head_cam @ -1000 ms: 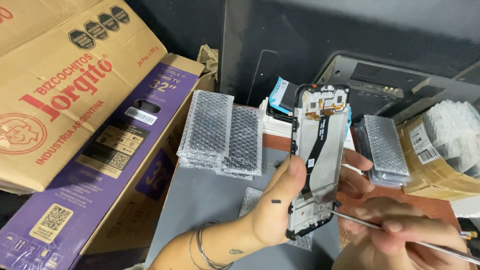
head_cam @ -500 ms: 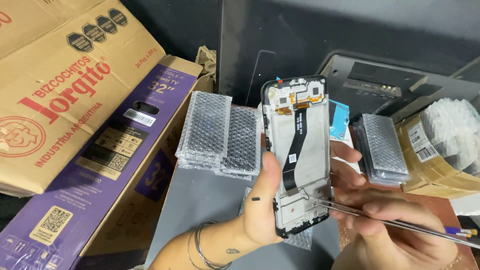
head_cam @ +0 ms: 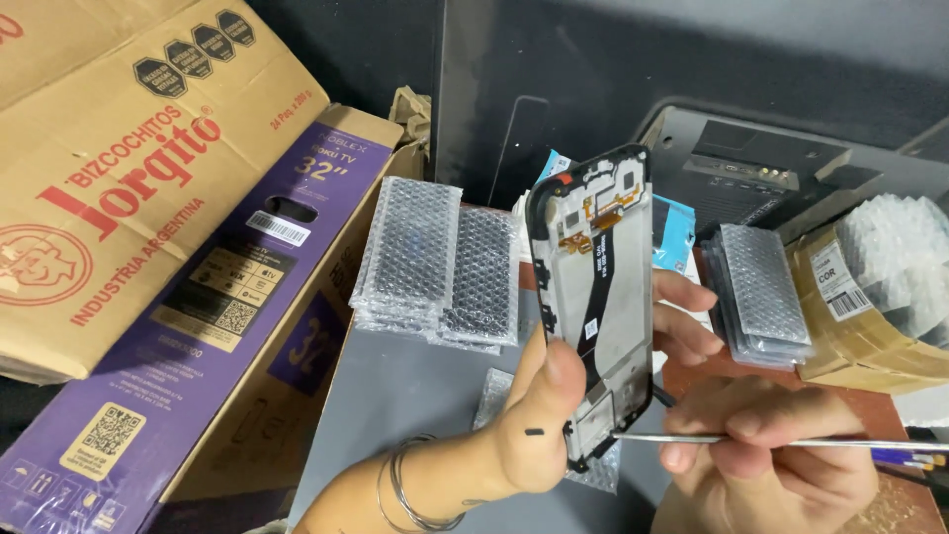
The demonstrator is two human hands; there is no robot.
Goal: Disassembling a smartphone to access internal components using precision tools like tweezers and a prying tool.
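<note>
My left hand (head_cam: pixel 554 405) holds a phone frame (head_cam: pixel 598 297) upright, its open back facing me, with black edges, a grey metal plate and a black flex strip down the middle. The thumb presses the frame's left edge and the fingers wrap behind its right side. My right hand (head_cam: pixel 761 445) grips a thin metal tool (head_cam: pixel 751 440) that lies horizontally, its tip touching the frame's lower right edge. A metal bracelet circles my left wrist.
Stacks of bubble-wrapped parts (head_cam: pixel 435 262) lie on the grey table (head_cam: pixel 415 396), with another stack (head_cam: pixel 761 297) at the right. A brown cardboard box (head_cam: pixel 129 158) and a purple box (head_cam: pixel 198 336) fill the left. A taped carton (head_cam: pixel 870 307) sits far right, a dark device (head_cam: pixel 761 158) behind.
The phone frame has shifted left and turned slightly in my left hand. The tool tip has come in against the frame's lower edge.
</note>
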